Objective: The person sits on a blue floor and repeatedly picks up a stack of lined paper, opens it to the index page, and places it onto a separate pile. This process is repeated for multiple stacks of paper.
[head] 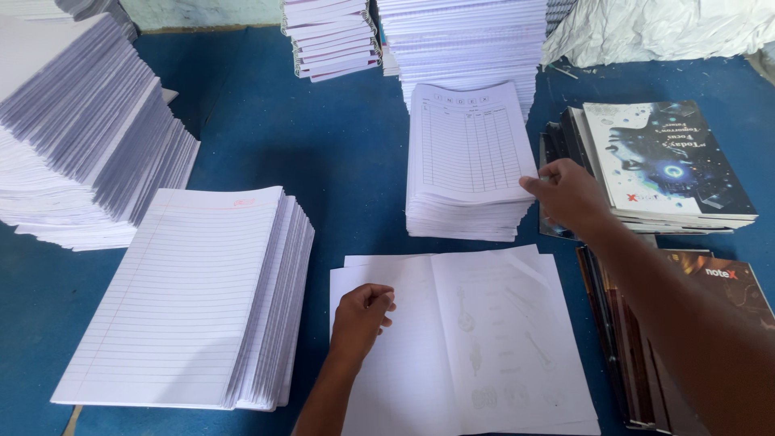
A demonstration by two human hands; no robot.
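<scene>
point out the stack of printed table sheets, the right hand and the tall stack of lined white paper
stack of printed table sheets (467,145), head view, middle of the top sheet
right hand (569,196), head view, back of the hand at the stack's corner
tall stack of lined white paper (190,295), head view, top sheet's centre

We've got our left hand pressing down on the open white cover sheet near the surface's front edge, while our right hand pinches a corner of the printed-form stack behind it.

Bright, even daylight — soft shadows, sharp focus, slight glare top right.
</scene>
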